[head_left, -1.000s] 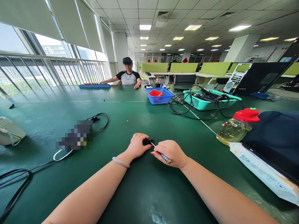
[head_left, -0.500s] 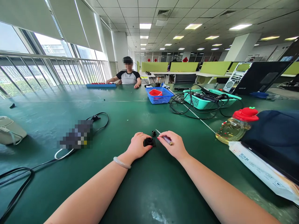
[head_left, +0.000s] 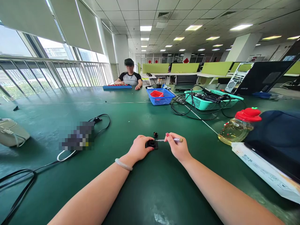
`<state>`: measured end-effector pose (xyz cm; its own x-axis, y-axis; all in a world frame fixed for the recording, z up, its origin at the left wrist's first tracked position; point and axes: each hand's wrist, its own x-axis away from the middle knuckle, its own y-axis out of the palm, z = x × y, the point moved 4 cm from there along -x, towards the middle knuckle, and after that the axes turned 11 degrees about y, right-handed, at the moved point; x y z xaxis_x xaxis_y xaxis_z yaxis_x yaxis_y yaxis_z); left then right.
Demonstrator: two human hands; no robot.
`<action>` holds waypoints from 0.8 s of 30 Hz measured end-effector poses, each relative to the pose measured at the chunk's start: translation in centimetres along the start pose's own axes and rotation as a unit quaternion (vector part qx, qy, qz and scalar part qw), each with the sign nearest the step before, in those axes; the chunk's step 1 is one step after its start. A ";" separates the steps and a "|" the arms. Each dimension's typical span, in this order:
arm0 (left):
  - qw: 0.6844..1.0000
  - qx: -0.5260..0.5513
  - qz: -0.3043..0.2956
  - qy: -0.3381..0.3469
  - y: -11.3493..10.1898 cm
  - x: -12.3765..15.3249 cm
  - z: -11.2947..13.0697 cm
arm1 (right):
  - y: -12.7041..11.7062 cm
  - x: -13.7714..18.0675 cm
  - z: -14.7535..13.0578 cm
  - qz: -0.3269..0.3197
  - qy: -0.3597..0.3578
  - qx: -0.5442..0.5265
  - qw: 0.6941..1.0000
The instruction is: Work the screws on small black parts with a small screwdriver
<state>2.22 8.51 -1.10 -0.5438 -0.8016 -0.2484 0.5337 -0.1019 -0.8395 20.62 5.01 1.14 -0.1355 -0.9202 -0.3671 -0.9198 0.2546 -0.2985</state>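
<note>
My left hand (head_left: 140, 147) rests on the green table (head_left: 131, 118) with its fingers pinched on a small black part (head_left: 151, 144). My right hand (head_left: 177, 147) grips a thin screwdriver (head_left: 170, 140) held level, its metal tip pointing left at the black part. Just beyond them, a tiny black piece (head_left: 155, 134) lies loose on the table. A pale bangle (head_left: 123, 164) is on my left wrist.
A black cable and a blurred object (head_left: 79, 136) lie to the left, a beige device (head_left: 11, 137) at the far left. A red-lidded jar (head_left: 236, 127), dark bag and packet sit right. Blue basket (head_left: 159, 96) and teal basket (head_left: 206, 101) stand behind. A person (head_left: 129, 76) sits opposite.
My right hand lifted the screwdriver off the part, swung it away, and now holds it level with the tip at the part. A tiny black piece now lies beyond it.
</note>
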 end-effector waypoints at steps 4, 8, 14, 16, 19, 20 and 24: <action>1.000 -0.009 -0.018 0.011 0.1 -0.1 0.1 | 0.5 -0.5 1.0 -0.041 0.056 0.001 0.998; 0.999 -0.026 -0.039 0.021 0.0 -0.2 0.3 | 1.0 -0.7 1.4 -0.062 0.089 0.008 0.994; 0.997 -0.066 -0.034 0.032 -0.1 -0.2 0.5 | 0.6 -0.4 0.6 -0.026 0.065 0.015 0.997; 0.997 -0.066 -0.036 0.034 -0.1 -0.2 0.4 | 0.2 -0.3 0.3 0.000 0.053 0.012 0.999; 0.996 -0.066 -0.041 0.048 0.0 -0.1 0.4 | 0.2 -0.2 0.2 -0.006 0.037 0.016 0.999; 0.995 -0.067 -0.042 0.057 0.0 -0.1 0.4 | 0.3 -0.2 0.1 -0.023 0.029 0.023 0.999; 0.992 -0.084 -0.051 0.082 -0.1 0.0 0.7 | 1.0 0.0 -0.1 -0.091 -0.003 0.063 0.994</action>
<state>2.60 8.08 -0.73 -0.6947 -0.6846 -0.2205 0.3616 -0.0674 -0.9299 19.62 5.28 0.98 0.0321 -0.9527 -0.3021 -0.8755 0.1190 -0.4683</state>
